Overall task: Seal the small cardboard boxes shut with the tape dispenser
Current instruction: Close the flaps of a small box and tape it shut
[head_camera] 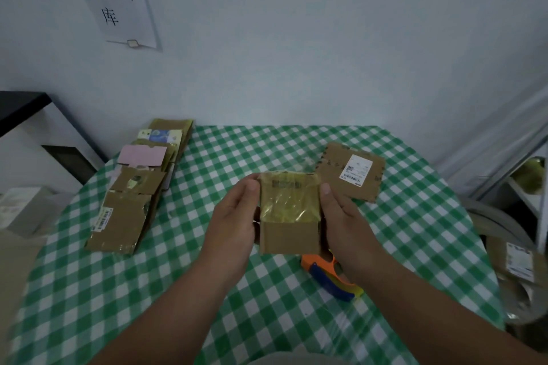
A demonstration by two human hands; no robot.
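A small cardboard box [290, 216] is held up above the middle of the table, its upper half covered in glossy yellowish tape. My left hand [234, 222] grips its left side, thumb on the top corner. My right hand [344, 222] grips its right side, thumb against the upper edge. The orange and blue tape dispenser [330, 277] lies on the tablecloth just below the box, partly hidden by my right wrist.
Several flattened cardboard boxes [130, 195] lie stacked in a row at the table's left. Another brown box with a white label [351, 172] lies behind my right hand. The green checked tablecloth [178, 290] covers the table. More cartons [516, 264] sit off the right edge.
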